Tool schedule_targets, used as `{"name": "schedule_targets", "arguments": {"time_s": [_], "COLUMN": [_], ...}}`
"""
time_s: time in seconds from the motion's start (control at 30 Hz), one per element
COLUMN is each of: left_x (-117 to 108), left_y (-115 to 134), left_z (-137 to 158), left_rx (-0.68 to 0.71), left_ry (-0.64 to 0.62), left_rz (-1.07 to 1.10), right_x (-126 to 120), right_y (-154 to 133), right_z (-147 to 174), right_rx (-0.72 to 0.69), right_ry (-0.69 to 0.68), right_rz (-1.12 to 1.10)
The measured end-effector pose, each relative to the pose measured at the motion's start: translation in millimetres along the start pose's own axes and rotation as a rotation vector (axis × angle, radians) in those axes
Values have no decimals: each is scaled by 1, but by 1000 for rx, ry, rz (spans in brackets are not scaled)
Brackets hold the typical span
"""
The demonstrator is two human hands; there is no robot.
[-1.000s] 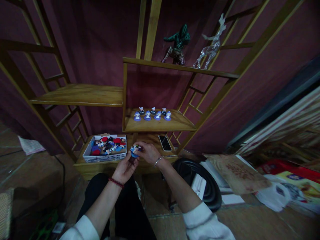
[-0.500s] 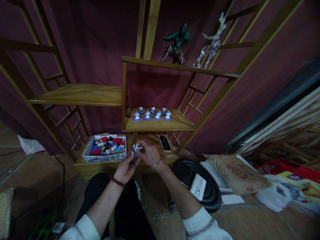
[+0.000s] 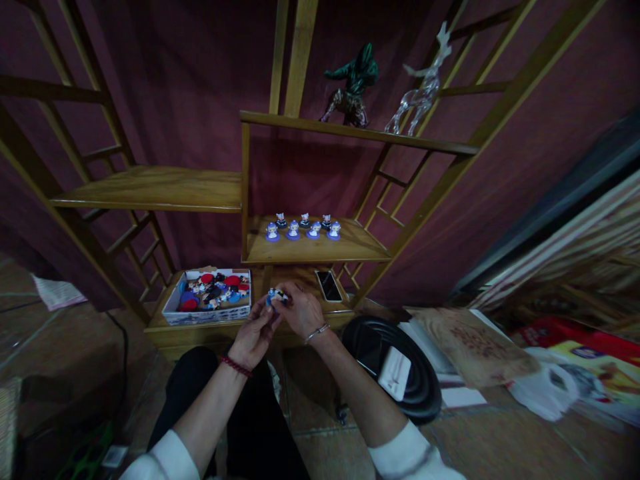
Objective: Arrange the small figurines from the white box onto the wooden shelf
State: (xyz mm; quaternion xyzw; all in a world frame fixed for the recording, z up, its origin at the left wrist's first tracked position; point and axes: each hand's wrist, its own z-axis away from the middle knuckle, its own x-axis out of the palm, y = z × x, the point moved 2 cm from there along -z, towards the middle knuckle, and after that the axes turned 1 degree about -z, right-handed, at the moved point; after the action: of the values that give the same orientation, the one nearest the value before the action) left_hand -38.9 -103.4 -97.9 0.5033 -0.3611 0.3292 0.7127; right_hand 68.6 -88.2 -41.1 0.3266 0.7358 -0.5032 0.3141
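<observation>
My left hand (image 3: 254,335) and my right hand (image 3: 302,312) meet in front of the lowest shelf. Between their fingertips is a small blue-and-white figurine (image 3: 271,297), gripped by both; its lower part is hidden by the fingers. To the left stands a white cardboard box (image 3: 207,316) with a jumble of red, blue, black and white toy pieces (image 3: 215,291) inside. On the shelf above, several white-and-purple figurines (image 3: 293,231) on round bases form a front row, and three smaller dark-based figurines (image 3: 305,219) stand behind them.
A phone (image 3: 328,286) lies on the lowest shelf, right of my hands. Higher up are a green-and-brown statue (image 3: 354,83) and a clear deer figure (image 3: 420,93). On the floor to the right sit a black round object (image 3: 425,393) and a white plastic bag (image 3: 543,390).
Both hands stay together on the figurine, which now shows slightly more upright at the fingertips. The whole view has shifted a little. The box and shelf figurines stand as before.
</observation>
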Motion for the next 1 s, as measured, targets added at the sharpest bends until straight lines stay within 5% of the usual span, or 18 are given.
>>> {"name": "schedule_targets", "arguments": {"time_s": [0.37,1.0], "left_x": [6,32], "left_y": [4,-18], "left_z": [-7,-22], "left_rx": [17,-49], "left_ry": [-78,-138], "left_rz": [3,-63], "right_x": [-12,-44], "right_y": [5,31], "right_z": [-2,-4], "right_rx": [-95,-158], "right_ry": [-56,23], "right_rz": [-306,-99]}}
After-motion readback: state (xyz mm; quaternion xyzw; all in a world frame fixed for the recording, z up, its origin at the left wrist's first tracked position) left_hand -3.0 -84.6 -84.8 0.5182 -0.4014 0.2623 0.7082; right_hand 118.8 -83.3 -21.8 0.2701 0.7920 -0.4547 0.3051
